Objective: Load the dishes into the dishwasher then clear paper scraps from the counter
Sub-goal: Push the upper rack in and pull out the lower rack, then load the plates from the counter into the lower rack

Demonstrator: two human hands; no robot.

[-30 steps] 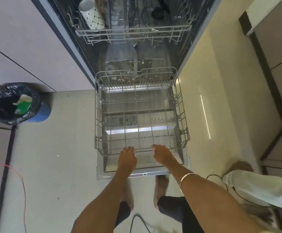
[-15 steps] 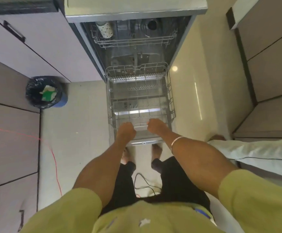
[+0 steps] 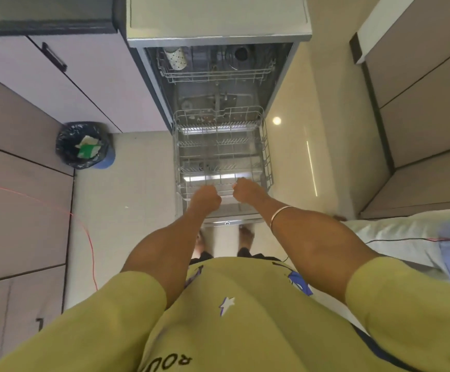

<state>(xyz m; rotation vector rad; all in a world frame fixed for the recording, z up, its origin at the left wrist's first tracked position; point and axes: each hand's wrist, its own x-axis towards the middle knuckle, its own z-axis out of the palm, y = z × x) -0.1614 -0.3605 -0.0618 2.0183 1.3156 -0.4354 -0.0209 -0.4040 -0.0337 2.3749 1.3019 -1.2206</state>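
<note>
The dishwasher stands open below me with its door folded down flat. Its grey wire lower rack is pulled out over the door and holds no dishes. My left hand and my right hand both grip the rack's front rail with curled fingers, side by side. The upper rack sits inside the tub and carries a white patterned cup on the left and a dark round item on the right.
A black-lined bin with green and white paper scraps stands on the floor to the left. Grey cabinets line the left, tall cabinets the right. A red cable crosses the floor. Another person's light sleeve reaches in from the right.
My head has risen and drawn back, so the dishwasher looks smaller and my shirt fills the bottom. Both hands stay on the rack's front rail, fingers now curled tighter.
</note>
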